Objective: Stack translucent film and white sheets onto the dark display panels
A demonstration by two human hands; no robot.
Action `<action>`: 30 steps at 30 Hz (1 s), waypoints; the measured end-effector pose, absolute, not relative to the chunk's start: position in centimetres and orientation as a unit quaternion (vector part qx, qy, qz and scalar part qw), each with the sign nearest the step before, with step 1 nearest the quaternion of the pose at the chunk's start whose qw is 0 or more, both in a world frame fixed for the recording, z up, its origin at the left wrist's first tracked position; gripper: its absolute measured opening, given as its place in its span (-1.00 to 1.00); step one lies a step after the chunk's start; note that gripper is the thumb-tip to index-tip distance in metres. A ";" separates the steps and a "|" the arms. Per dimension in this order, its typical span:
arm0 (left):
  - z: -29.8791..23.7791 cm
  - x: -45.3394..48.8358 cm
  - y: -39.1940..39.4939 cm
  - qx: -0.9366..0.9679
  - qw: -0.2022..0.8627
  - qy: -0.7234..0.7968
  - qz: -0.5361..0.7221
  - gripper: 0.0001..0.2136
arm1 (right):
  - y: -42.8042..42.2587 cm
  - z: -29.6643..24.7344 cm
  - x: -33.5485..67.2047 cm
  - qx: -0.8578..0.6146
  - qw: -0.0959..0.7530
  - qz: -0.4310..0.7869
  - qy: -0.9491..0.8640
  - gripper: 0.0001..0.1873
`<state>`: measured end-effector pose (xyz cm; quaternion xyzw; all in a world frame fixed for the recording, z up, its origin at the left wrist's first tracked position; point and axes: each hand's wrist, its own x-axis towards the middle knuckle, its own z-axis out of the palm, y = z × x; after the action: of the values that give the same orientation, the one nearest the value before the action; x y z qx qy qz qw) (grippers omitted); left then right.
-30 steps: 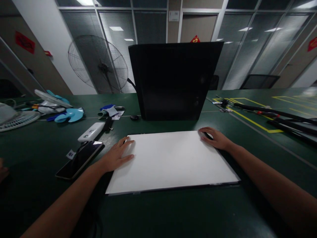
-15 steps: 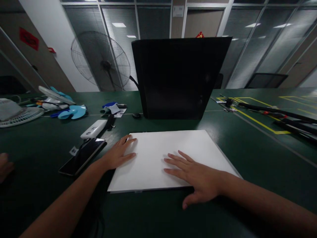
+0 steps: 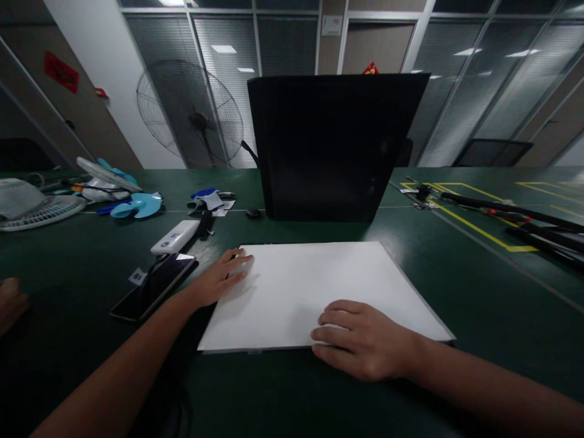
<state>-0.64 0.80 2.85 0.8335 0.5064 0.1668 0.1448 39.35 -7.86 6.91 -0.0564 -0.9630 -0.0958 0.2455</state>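
A flat white rectangular sheet or board (image 3: pixel 292 286) lies on the green table in front of me. Along its left edge rests my left hand (image 3: pixel 219 278), fingers spread and their tips over the white surface, gripping nothing. My right hand (image 3: pixel 360 340) is over the front edge, right of the middle, back upward. Its fingers are loosely bent and slightly apart, with nothing visible in them; its thumb is hidden. Whether the right fingertips touch the surface I cannot tell.
A black box-like object (image 3: pixel 337 149) stands behind the board. Left lie a phone (image 3: pixel 157 289), a white power bank (image 3: pixel 176 237) and fan parts (image 3: pixel 139 205). Black rods (image 3: pixel 511 212) lie right. Another person's hand (image 3: pixel 13 304) shows at the left edge.
My right hand has gone from spread fingers to bent ones, its thumb passing out of sight, and has drawn back slightly towards the front edge. My left hand stays nearly in place.
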 end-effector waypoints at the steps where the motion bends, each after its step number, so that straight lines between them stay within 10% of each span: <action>1: 2.8 -0.8 0.9 0.831 0.152 0.504 0.177 -0.41 | -8.1 7.1 39.2 -0.043 0.251 -0.119 -0.960 -0.88; 30: 4.2 -2.0 1.8 0.781 0.219 0.534 0.239 -0.39 | -8.6 10.0 40.4 -0.085 0.318 -0.247 -0.911 -0.87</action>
<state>-2.05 1.77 4.23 0.7810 0.5342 0.2386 0.2186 40.41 -8.58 9.96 -0.0855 -0.9112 -0.2472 0.3184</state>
